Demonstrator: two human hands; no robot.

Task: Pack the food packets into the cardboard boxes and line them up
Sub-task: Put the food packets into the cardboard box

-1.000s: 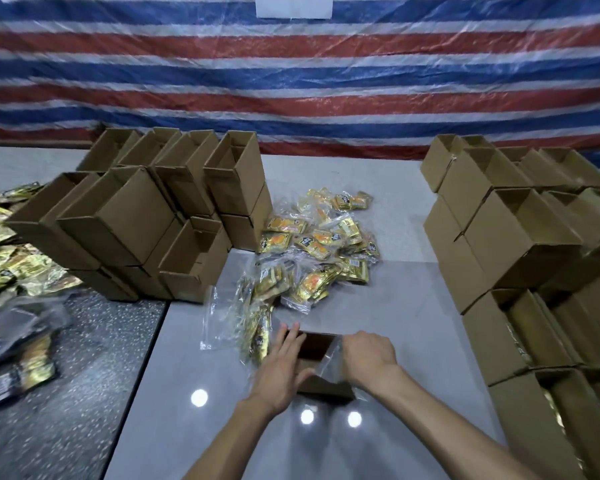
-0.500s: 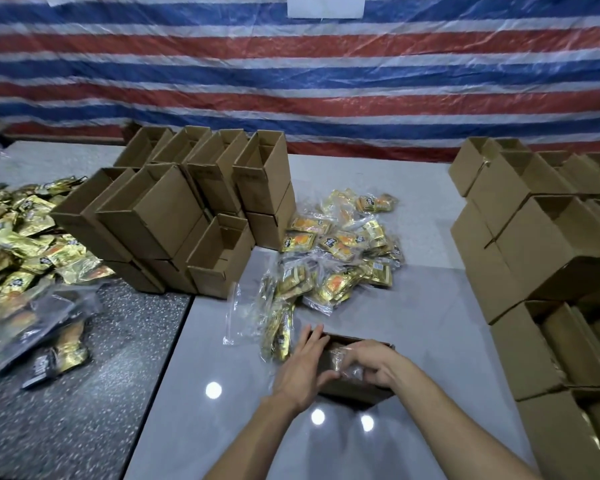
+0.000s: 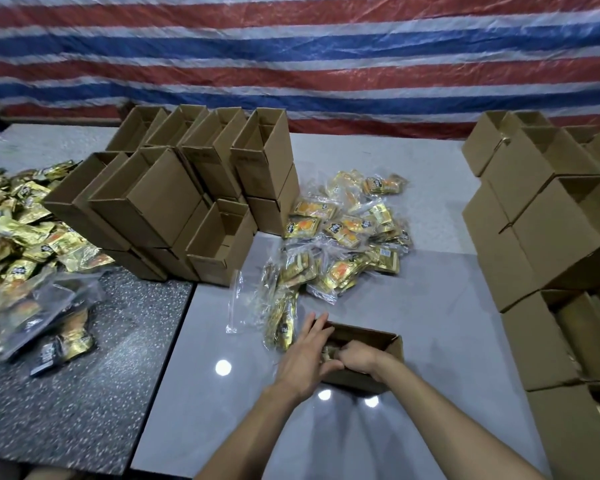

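A small open cardboard box [image 3: 394,346] lies on the grey table [image 3: 447,317] just in front of me. My left hand [image 3: 303,356] braces the box's left end with straight fingers, its thumb along the front rim. Inside the box, my right hand [image 3: 357,356] curls its fingers on a clear bag of gold packets [image 3: 328,351], mostly hidden by both hands. More bagged packets [image 3: 283,320] lie just left of the box. A loose pile of gold and orange packets [image 3: 347,237] sits behind it.
Empty open boxes [image 3: 174,202] are stacked at the left centre. Boxes, some holding packets, are lined up in stacks [image 3: 551,237] along the right edge. Many gold packets [image 3: 21,244] cover a dark speckled table [image 3: 84,375] at the left. A striped tarp hangs behind.
My right hand has gone from the box's rim down into the box with the bag of packets. My left hand has stayed against the box's left end. The view has shifted.
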